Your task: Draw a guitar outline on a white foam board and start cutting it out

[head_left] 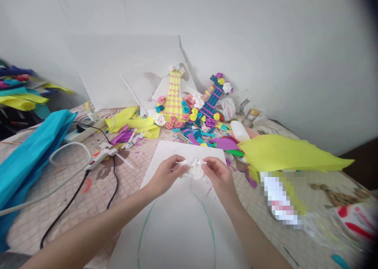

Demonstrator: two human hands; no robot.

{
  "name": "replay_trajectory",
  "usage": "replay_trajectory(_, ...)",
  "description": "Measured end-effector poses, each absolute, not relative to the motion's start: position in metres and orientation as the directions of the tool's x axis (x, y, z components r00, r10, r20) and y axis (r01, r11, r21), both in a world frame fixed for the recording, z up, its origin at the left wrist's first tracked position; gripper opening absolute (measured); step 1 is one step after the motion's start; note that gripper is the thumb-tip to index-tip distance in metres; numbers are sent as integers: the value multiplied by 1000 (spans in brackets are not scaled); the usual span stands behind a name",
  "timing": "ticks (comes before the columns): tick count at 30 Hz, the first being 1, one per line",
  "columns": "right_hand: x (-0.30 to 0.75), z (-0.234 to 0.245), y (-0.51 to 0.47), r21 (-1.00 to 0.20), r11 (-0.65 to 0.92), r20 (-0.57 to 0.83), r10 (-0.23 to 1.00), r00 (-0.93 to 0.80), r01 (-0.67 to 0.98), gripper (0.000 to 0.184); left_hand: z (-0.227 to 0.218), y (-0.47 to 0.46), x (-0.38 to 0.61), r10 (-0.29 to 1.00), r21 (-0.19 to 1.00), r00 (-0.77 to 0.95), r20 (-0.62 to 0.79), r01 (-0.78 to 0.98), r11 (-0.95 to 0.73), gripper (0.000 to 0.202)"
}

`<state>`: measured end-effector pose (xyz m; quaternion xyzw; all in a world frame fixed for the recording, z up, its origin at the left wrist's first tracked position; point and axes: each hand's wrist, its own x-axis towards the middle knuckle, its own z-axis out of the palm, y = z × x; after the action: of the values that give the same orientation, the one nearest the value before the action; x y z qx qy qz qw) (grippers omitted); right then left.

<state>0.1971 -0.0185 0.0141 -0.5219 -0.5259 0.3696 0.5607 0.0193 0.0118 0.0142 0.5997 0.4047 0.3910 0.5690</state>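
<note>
Between my two hands is a white crumpled paper flower (195,168), pinched at its left edge by my left hand (169,172) and at its right edge by my right hand (220,178). Both hands are closed on it, thumbs toward me. Beneath them lies a large white sheet (177,225) bearing a green curved outline (210,218). Part of the outline near the top is hidden by the flower and hands.
A glue gun (102,157) with its black cord lies left, beside blue crepe paper (32,155). Behind stand a yellow flower-trimmed vase-shaped piece (176,96) and a blue one (213,100). Yellow paper (289,153), a white roll (239,130) and a plastic bottle (327,227) lie right.
</note>
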Motion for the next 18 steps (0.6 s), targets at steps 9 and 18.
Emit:
replay_trajectory(9, 189, 18, -25, -958, -86, -49, 989, -139, -274, 32, 21, 4, 23, 802, 877, 597, 38, -404, 259, 18)
replay_trajectory(18, 188, 3, -40, -975, 177, 177, 984, 13, -136, 23, 10, -1, 31, 904, 947, 426, 29, -300, 111, 24)
